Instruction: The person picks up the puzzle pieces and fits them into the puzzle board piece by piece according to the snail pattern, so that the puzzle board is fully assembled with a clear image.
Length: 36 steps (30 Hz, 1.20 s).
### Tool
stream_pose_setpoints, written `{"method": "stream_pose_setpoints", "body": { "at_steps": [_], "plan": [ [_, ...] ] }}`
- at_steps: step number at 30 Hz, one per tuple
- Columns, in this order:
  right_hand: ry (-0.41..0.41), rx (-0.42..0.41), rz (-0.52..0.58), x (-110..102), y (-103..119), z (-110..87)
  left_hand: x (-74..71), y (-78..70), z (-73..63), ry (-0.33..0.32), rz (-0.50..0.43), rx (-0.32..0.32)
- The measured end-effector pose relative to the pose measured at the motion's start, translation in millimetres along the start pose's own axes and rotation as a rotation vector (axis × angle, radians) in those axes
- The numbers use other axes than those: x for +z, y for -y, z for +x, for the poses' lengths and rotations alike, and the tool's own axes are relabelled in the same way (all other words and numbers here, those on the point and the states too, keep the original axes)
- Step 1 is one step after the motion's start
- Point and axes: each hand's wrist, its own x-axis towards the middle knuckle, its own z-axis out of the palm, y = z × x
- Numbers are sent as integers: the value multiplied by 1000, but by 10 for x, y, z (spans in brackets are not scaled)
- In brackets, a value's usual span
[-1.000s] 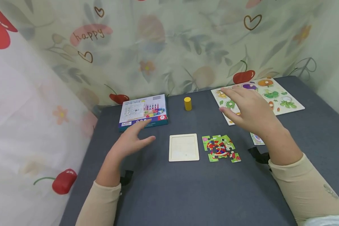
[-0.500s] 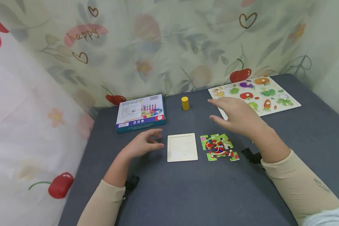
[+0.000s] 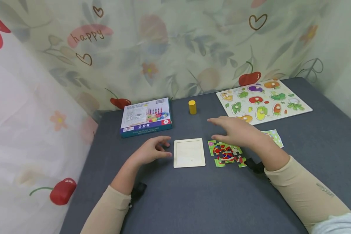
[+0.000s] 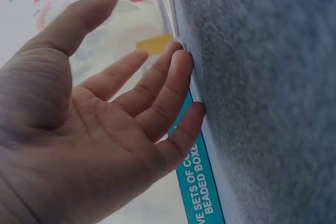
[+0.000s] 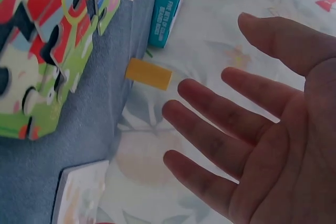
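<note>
In the head view my left hand (image 3: 149, 151) hovers just left of a square wooden puzzle tray (image 3: 189, 152), its fingers loosely bent and holding nothing. The left wrist view shows that bare palm, thumb apart from the fingers (image 4: 163, 95). My right hand (image 3: 237, 131) is over the far edge of a group of green and red jigsaw pieces (image 3: 226, 154), partly covering them in the head view. Its fingers are spread and relaxed in the right wrist view, with nothing in them. The jigsaw pieces lie loosely fitted, with gaps between several of them.
A boxed game (image 3: 146, 117) lies at the back left of the grey table (image 3: 181, 201). Right of it stands a yellow cylinder (image 3: 192, 107). A vegetable peg board (image 3: 263, 100) lies at the back right, with a small printed card (image 3: 275, 137) partly behind my right forearm.
My left hand has come right and its fingers have bent more, near the tray. The right hand has moved left and down from the vegetable board to the jigsaw pieces.
</note>
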Motion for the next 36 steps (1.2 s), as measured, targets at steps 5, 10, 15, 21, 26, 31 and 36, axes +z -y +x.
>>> {"method": "stream_pose_setpoints", "body": {
  "at_steps": [5, 10, 15, 21, 26, 31, 36],
  "plan": [
    [63, 12, 40, 100, -10, 44, 45, 38, 24, -2, 46, 37],
    [188, 48, 97, 173, 5, 58, 93, 44, 47, -13, 185, 78],
    [217, 29, 72, 203, 12, 73, 137, 30, 59, -21, 339, 91],
    [203, 19, 7, 301, -72, 98, 158, 19, 47, -21, 405, 75],
    [129, 13, -23, 401, -115, 123, 164, 28, 46, -25, 429, 76],
    [102, 82, -30, 458, -85, 136, 170, 28, 31, -20, 454, 70],
    [88, 138, -45, 466, -63, 149, 168, 3, 23, -24, 465, 78]
  ]
}}
